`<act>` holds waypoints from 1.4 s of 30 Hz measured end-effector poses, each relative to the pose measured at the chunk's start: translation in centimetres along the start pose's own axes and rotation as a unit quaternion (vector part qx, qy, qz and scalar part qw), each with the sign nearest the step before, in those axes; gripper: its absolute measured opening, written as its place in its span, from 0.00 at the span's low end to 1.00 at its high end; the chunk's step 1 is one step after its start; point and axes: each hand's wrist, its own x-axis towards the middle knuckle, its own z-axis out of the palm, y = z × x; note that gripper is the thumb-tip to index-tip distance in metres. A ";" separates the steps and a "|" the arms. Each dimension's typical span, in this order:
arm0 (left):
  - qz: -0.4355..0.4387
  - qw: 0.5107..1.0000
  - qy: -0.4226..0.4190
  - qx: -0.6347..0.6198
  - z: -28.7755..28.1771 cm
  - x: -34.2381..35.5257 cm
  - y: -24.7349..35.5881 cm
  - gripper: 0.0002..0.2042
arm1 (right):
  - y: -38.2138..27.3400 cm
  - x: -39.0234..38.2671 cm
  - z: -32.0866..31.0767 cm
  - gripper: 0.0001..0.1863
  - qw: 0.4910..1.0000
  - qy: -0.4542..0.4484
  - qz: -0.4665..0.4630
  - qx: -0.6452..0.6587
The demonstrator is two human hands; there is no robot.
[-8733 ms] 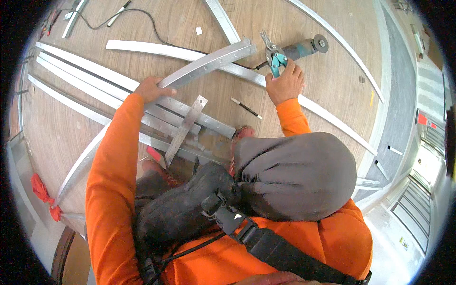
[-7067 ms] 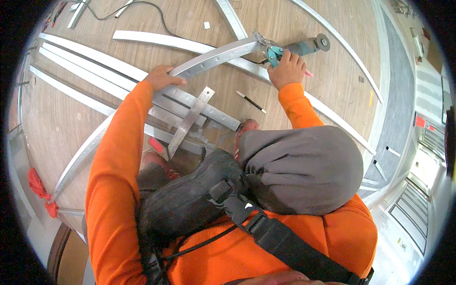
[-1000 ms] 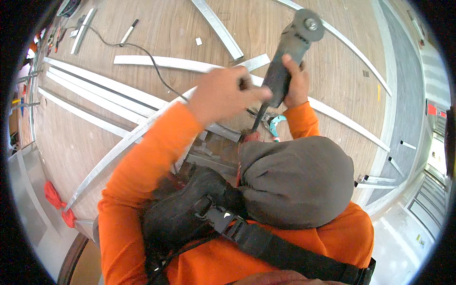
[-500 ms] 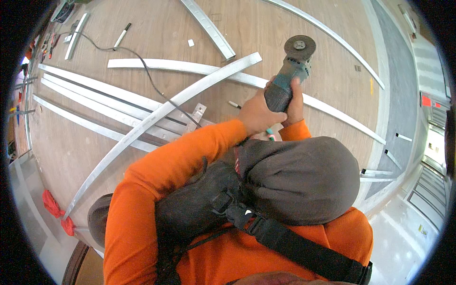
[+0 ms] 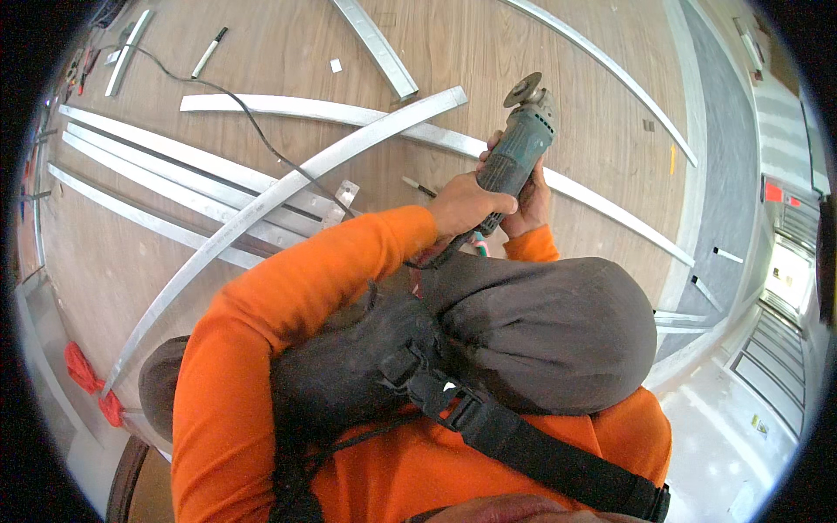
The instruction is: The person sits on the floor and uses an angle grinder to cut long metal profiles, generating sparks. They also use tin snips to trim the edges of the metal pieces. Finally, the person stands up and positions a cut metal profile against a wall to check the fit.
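My left hand (image 5: 466, 205) and my right hand (image 5: 532, 205) are both closed around a dark teal angle grinder (image 5: 520, 139), its cutting disc (image 5: 524, 90) pointing away from me. My left hand wraps the rear of the body; my right is partly hidden behind it. Below the grinder, teal-handled snips (image 5: 480, 247) are mostly hidden. A marker (image 5: 418, 186) and a steel ruler (image 5: 343, 200) lie just left of my hands. A long curved metal strip (image 5: 227, 231) crosses other strips on the wood floor.
More metal strips (image 5: 139, 157) lie left, others (image 5: 602, 61) behind and right. A black cord (image 5: 240, 109) snakes leftward across them. A white marker (image 5: 209, 52), small tools (image 5: 83, 70) and a red cloth (image 5: 83, 370) lie at the left. A grey band (image 5: 715, 157) runs along the right.
Earlier my hands held a metal strip and snips; now both hold the grinder. In the last second my left hand closed on its body, and the disc tipped onto its side.
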 end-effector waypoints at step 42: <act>0.016 0.694 0.247 0.676 -29.3 -14.4 -10.9 0.23 | -1.0 7.5 5.1 0.35 0.648 0.007 -0.011 -0.761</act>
